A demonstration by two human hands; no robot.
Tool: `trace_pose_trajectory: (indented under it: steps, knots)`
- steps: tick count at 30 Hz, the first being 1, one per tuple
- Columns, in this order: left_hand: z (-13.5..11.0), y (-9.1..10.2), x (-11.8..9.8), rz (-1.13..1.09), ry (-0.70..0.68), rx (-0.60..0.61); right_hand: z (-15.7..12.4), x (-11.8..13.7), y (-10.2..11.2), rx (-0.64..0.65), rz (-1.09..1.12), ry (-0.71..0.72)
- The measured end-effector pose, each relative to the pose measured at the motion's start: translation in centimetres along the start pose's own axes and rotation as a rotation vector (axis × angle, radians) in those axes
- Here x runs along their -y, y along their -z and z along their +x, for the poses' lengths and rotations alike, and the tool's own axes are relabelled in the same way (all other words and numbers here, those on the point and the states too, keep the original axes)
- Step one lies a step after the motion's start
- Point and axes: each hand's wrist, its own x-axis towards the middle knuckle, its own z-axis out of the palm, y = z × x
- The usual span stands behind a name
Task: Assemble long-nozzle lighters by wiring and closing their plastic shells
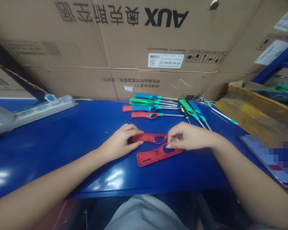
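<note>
Two halves of a red lighter casing lie on the blue table, their hollow insides facing up. My left hand (122,140) grips the left end of the upper casing half (148,137) between thumb and fingers. Curled over the right ends of both pieces is my right hand (186,135), its thumb by the trigger opening of the lower casing half (152,156). What its fingertips pinch there is partly hidden. Just beyond my hands rests a whole red gas lighter (145,115) with a metal tube. A small black and yellow screwdriver (183,111) lies near my right hand.
Several blue and green gas lighters (144,101) lie behind, more (190,108) to the right. A white power strip (36,111) sits at left. A large cardboard box (124,48) stands at the back. On the right are a yellow-taped carton (249,108) and a tablet-like device (261,156).
</note>
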Motion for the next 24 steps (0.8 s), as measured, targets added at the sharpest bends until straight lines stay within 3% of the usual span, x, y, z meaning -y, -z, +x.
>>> trace_pose_trajectory:
  steps: [4,8,10,12,15,17,21,24]
  knots:
    - [0.0,-0.1,0.2,0.061,-0.012,-0.037,0.8,0.2,-1.5,0.058,-0.082,-0.055]
    - [-0.2,0.4,-0.5,0.087,-0.040,-0.075,1.3,-0.7,-0.8,-0.082,-0.176,-0.090]
    - [-0.3,0.8,-1.2,0.089,-0.080,-0.041,1.3,-1.8,0.8,-0.235,-0.222,-0.141]
    - [-0.5,1.2,-2.0,0.099,-0.138,0.057,1.0,-3.6,3.1,-0.495,-0.289,-0.258]
    - [-0.8,1.5,-2.8,0.137,-0.165,0.148,-0.2,-7.1,6.7,-0.901,-0.418,-0.528]
    - [-0.9,1.7,-2.9,0.165,-0.160,0.163,-1.4,-9.5,8.4,-1.030,-0.462,-0.711]
    - [-0.8,1.9,-2.5,0.197,-0.150,0.166,-3.1,-13.4,9.6,-1.060,-0.446,-0.988]
    - [-0.8,1.9,-2.0,0.213,-0.142,0.165,-3.2,-15.3,9.4,-1.059,-0.430,-1.065]
